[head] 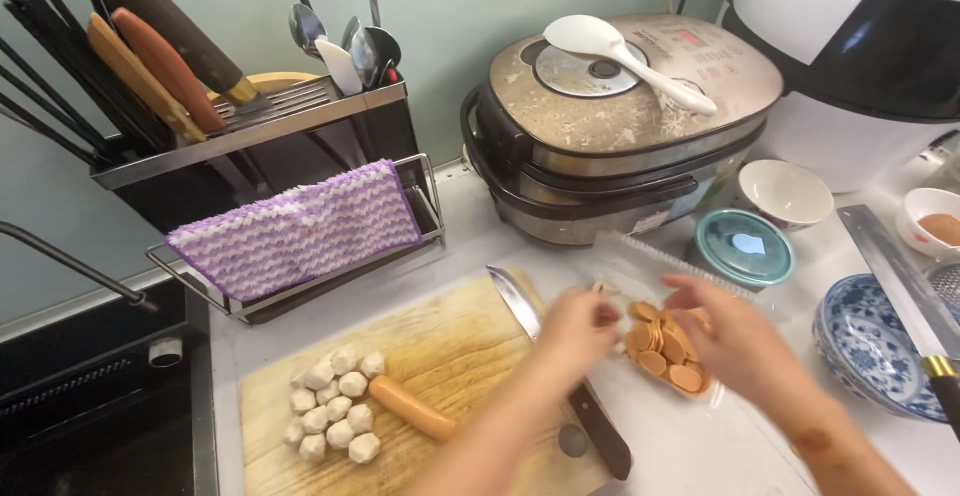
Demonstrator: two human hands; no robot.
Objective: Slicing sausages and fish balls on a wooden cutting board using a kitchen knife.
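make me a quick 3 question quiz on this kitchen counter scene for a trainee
1. True or false: the whole sausage lies on the wooden cutting board beside the pile of pale balls.
2. Both hands, left and right, are at which thing? A) the blue patterned bowl B) the clear tray of sausage slices C) the purple cloth
3. What lies on the rice cooker lid?

Key
1. True
2. B
3. A white rice paddle
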